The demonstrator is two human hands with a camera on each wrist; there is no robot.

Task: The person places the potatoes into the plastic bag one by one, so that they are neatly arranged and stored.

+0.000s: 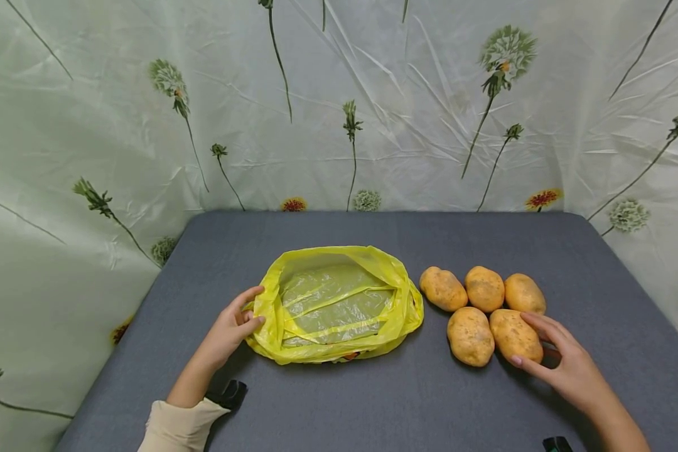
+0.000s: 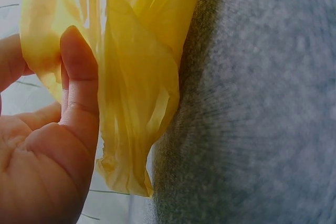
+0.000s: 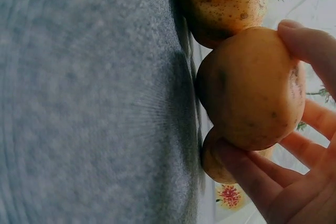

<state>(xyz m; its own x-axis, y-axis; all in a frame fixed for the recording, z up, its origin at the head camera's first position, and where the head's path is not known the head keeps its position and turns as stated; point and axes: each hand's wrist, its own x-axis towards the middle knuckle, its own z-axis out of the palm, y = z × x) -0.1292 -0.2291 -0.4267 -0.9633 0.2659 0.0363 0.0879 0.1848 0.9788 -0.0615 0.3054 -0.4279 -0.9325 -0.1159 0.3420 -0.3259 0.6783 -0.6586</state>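
A yellow plastic bag [image 1: 339, 351] lies with its mouth spread wide, its thin see-through inside showing. At its left edge my left hand [image 1: 228, 329] holds the rim between thumb and fingers; in the left wrist view the thumb [image 2: 79, 82] lies against the yellow film. To the right of the bag, my right hand [image 1: 567, 361] grips the front right potato [image 1: 514, 336], thumb on the near side and fingers over the far side. The right wrist view shows that potato [image 3: 252, 87] between thumb and fingertips, beside other potatoes.
Several more potatoes sit close together around the gripped one, among them the front left potato [image 1: 471, 336] and the back middle potato [image 1: 484, 289]. Everything lies on a grey cloth-covered table [image 1: 373, 408]. A flower-printed curtain [image 1: 316, 125] hangs behind it.
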